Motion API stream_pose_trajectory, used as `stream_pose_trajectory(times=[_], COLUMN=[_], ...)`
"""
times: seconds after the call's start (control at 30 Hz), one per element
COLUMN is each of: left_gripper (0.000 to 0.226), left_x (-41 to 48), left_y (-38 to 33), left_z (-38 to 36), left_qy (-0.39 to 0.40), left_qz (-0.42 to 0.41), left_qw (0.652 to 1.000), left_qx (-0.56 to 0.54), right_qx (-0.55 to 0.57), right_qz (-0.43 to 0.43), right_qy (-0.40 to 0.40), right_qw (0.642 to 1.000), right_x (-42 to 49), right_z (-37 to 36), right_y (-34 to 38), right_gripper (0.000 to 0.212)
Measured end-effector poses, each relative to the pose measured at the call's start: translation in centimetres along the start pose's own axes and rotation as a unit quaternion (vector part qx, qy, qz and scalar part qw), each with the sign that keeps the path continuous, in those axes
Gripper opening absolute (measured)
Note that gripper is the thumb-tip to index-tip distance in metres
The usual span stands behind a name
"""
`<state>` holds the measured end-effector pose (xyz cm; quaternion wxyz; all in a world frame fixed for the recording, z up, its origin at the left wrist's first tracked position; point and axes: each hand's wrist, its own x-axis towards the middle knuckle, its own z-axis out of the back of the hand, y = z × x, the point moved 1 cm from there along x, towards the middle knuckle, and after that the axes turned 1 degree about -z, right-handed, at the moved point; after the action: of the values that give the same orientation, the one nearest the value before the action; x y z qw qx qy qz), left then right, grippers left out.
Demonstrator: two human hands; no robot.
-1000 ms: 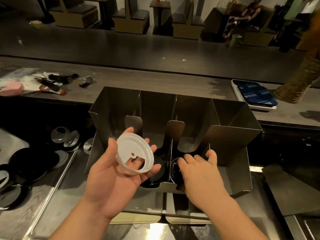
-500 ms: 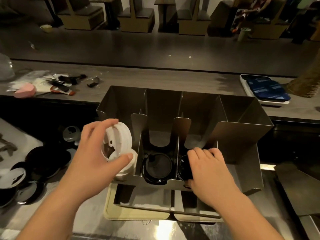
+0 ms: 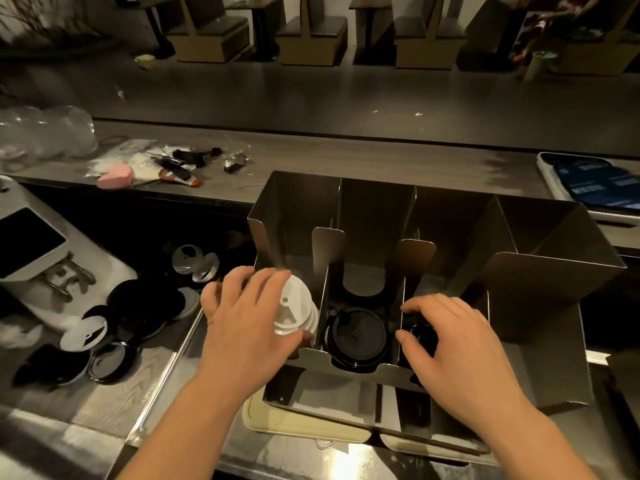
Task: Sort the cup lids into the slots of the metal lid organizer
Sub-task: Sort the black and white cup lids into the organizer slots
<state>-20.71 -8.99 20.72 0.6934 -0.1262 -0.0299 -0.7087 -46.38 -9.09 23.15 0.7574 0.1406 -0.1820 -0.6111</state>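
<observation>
1. Left hand (image 3: 242, 327): fingers bent over a white lid (image 3: 294, 310), thumb at its lower edge, so it grips the lid.
2. The white lid is tilted and sits in the leftmost slot of the metal lid organizer (image 3: 540, 282), on top of more white lids stacked there.
3. Right hand (image 3: 453, 344): fingers and thumb curl round the right black lid (image 3: 420, 336) in the third slot. The hand hides most of that lid.
4. Middle black lid (image 3: 356, 336) lies in the second slot, between the two hands, and neither hand touches it.
5. The far right slot is in shadow, so its contents can't be made out.
6. The organizer stands on a cream tray (image 3: 298, 427) on the bench (image 3: 104, 403).
7. Loose lids (image 3: 114, 327), black and white mixed, are piled on the bench to the left of the organizer, near the left hand but apart from it.
8. White machine (image 3: 34, 244) is at the far left.
9. On the back ledge there is a pink object (image 3: 114, 180) among small clutter on the left, and a tray of blue items (image 3: 599, 185) on the right.
</observation>
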Motion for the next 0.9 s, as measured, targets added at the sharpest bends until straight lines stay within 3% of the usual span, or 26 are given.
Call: stream_pose_trajectory(times=[0.2,0.37,0.67,0.9], left_gripper=[0.075,0.069,0.071,0.07], left_x=[0.0,0.3,1.4,0.9], left_y=[0.4,0.9,1.4,0.6], left_z=[-1.2,-1.0,0.1,-0.2], left_qy=[0.026,0.051,0.162,0.126], left_qz=[0.013,-0.029,-0.032,-0.007], left_qw=[0.999,0.998,0.986,0.992], left_qx=[0.025,0.031,-0.004,0.002], right_qx=[0.005,0.0,0.012,0.01], right_qz=[0.005,0.01,0.008,0.012], right_qy=[0.032,0.054,0.082,0.094], right_qw=[0.999,0.999,0.997,0.995], right_x=[-0.4,-0.3,-0.5,-1.0], right_z=[-0.7,-0.7,-0.7,-0.9], right_y=[0.0,0.2,0.5,0.5], right_gripper=[0.033,0.034,0.039,0.042])
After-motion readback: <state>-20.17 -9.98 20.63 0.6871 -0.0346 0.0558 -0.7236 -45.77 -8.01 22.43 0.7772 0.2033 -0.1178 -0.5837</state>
